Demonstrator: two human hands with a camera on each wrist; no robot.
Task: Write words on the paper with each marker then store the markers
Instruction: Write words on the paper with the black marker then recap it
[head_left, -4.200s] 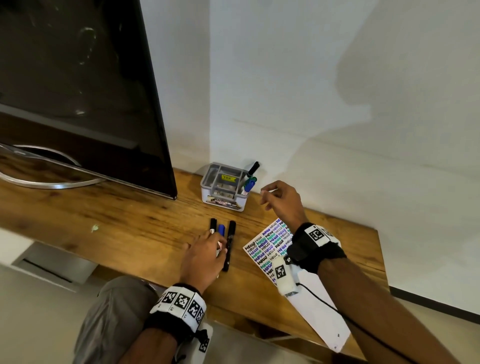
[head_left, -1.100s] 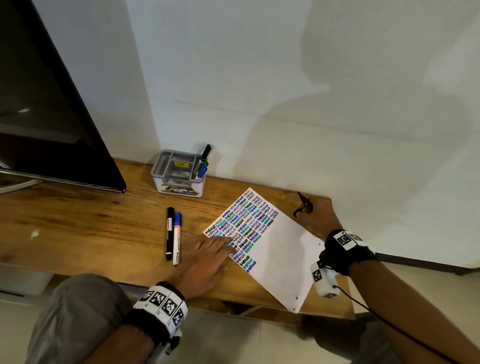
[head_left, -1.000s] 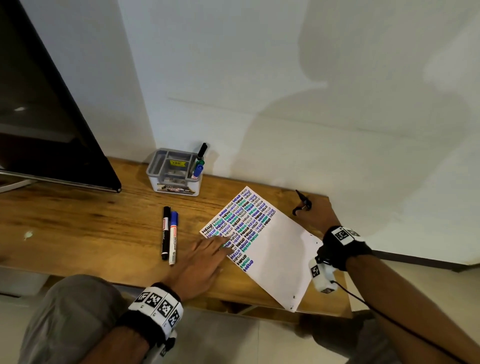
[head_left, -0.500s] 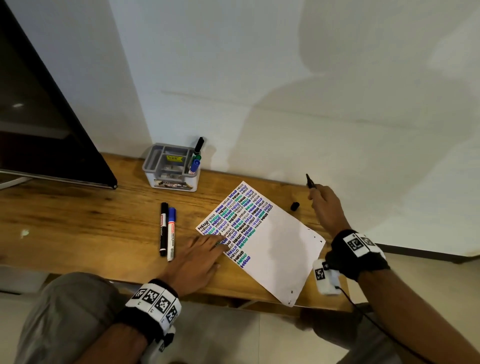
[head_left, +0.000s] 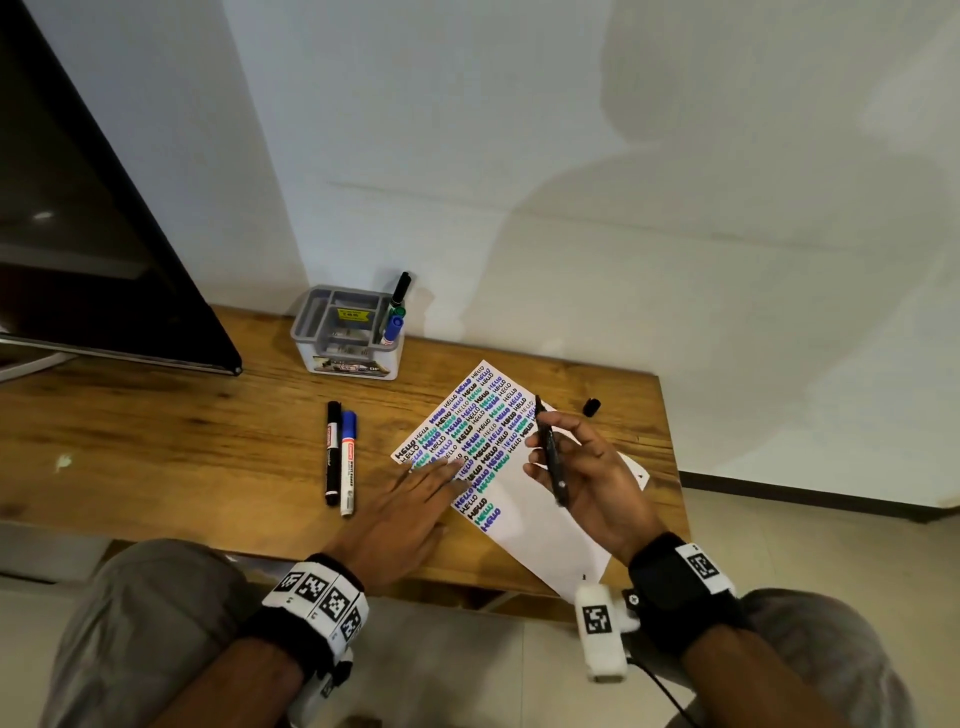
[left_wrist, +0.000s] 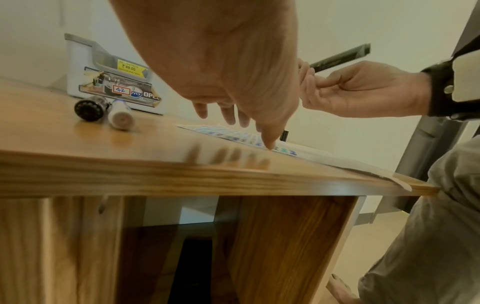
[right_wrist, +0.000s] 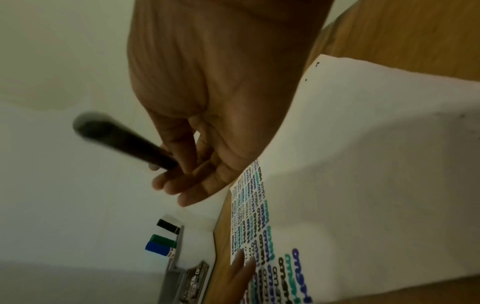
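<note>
Above wooden desk (head_left: 156, 457), right hand (head_left: 587, 473) grips uncapped black marker (head_left: 550, 457), tip pointing wallward.

R hand (head_left: 592, 478) grips uncapped marker (head_left: 550, 457); L hand (head_left: 405, 504) flat on paper (head_left: 540, 525).

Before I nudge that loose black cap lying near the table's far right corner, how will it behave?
The black cap looks small, so probably very light. If it is round, as it appears, a push may roll it. It lies on bare wooden table close to the right edge, so it could drop off; pinching it seems safer.
</note>
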